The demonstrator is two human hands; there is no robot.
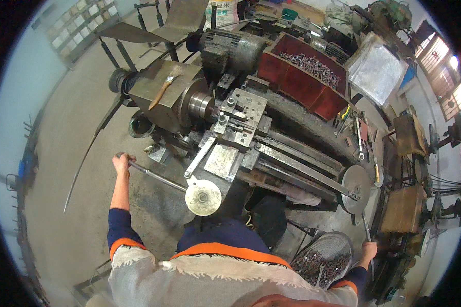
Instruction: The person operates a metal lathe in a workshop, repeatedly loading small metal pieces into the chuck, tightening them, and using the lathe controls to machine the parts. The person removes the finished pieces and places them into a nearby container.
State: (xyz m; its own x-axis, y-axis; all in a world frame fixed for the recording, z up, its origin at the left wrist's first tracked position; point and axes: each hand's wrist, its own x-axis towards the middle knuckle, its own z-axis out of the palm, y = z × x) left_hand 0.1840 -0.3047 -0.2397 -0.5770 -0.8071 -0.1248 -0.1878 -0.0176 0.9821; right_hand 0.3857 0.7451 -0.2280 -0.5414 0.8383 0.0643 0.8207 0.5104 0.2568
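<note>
My left hand (121, 162) is closed round the outer end of a metal lever (158, 177), which runs to a pale round disc (203, 197) at the front of a small lathe. On the far right, my right hand (369, 249) grips a thin steel lever (366, 226) joined to a dark round plate (354, 185) at the end of the lathe bed. Between my arms lies the greasy cross slide with its tool block (245, 111). Its tools sit close to the shiny round chuck (201, 105); any workpiece there is too small to make out.
A wooden-handled brush (161, 93) rests on the headstock (156, 84). Behind it are an electric motor (234, 49) and a red bin (298, 87) of small metal parts. Wrenches (360, 138) lie at right. A basket (338, 243) of dark parts stands beside my right arm.
</note>
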